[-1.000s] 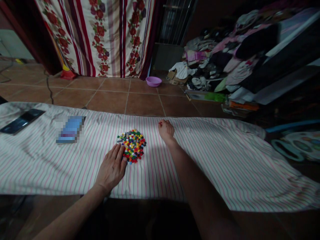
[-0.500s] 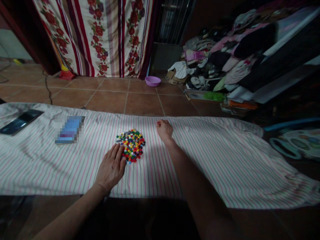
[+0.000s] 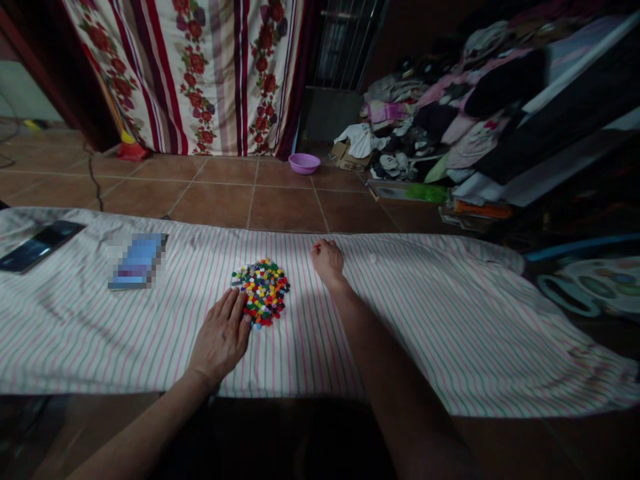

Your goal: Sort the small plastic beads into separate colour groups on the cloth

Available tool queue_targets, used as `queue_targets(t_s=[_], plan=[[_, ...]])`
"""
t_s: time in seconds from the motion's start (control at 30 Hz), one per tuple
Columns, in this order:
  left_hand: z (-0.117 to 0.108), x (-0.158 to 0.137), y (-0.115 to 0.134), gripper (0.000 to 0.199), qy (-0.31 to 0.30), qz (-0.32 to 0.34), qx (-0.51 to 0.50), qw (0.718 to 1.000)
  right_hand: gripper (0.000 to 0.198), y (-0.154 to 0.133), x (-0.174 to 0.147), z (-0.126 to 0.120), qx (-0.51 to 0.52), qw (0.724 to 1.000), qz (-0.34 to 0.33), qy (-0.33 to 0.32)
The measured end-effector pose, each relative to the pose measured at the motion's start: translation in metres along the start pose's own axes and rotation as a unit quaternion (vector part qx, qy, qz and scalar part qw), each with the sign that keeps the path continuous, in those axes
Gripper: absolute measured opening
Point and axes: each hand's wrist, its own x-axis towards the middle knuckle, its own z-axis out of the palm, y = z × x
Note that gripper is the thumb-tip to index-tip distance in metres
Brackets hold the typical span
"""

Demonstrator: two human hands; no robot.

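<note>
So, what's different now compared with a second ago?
Nothing clearly moved by itself; the whole scene just sits slightly further left in view. Nothing was visibly picked up or let go. The left hand stays at the edge of the colourful pile, and the right hand stays to the pile's right, with a small red thing at its fingers.

Bare hands (image 3: 221, 330), bare forearms (image 3: 383, 360)
</note>
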Motion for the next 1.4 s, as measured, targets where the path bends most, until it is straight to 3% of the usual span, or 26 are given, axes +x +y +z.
queue_targets(t_s=[0.5, 0.67, 0.77, 1.03, 1.4], plan=[[0.003, -0.002, -0.001, 0.047, 0.003, 0.010, 0.008, 1.000, 0.024, 0.021, -0.003, -0.002, 0.108, 0.992, -0.060, 0.024], [0.003, -0.002, -0.002, 0.047, -0.009, 0.017, 0.010, 1.000, 0.019, 0.036, -0.006, -0.005, 0.055, 0.992, 0.028, 0.111], [0.004, -0.002, -0.003, 0.048, -0.012, 0.014, 0.011, 1.000, 0.018, 0.043, -0.006, -0.005, 0.038, 0.994, 0.046, 0.094], [0.003, -0.002, -0.003, 0.047, -0.019, 0.001, 0.012, 1.000, 0.027, 0.057, 0.004, -0.003, 0.041, 0.998, 0.006, 0.049], [0.001, 0.000, -0.001, 0.047, -0.013, -0.003, 0.005, 1.000, 0.028, 0.070, 0.012, 0.011, 0.066, 0.992, -0.021, 0.102]])
